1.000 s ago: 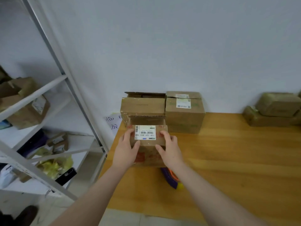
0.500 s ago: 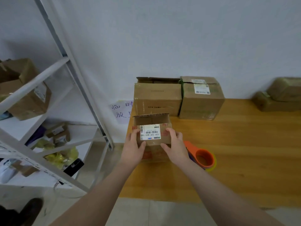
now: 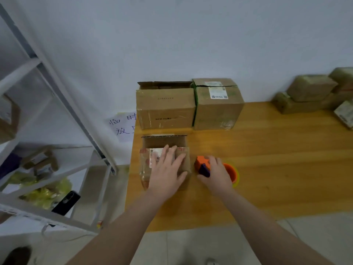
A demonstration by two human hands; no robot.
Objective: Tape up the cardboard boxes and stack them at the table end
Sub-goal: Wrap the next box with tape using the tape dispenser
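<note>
Pinning small box (image 3: 184, 159) at table (image 3: 267, 169) left edge with left hand (image 3: 167, 173), fingers straight and spread over labelled front flap. Gripping tape dispenser (image 3: 202, 163) with right hand (image 3: 215, 175), fingers curled over it, just right of box. Rear flap (image 3: 164, 141) upright, not yet folded. Expecting seam to run left-right, in line with dispenser; right hand nearer. No obstruction between. Two bigger boxes (image 3: 166, 108) at far left corner, just beyond flap.

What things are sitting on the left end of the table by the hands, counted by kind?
Cardboard boxes: 3 (small box, open box, green-taped box)
Orange tape dispenser: 1
Total: 4
</note>
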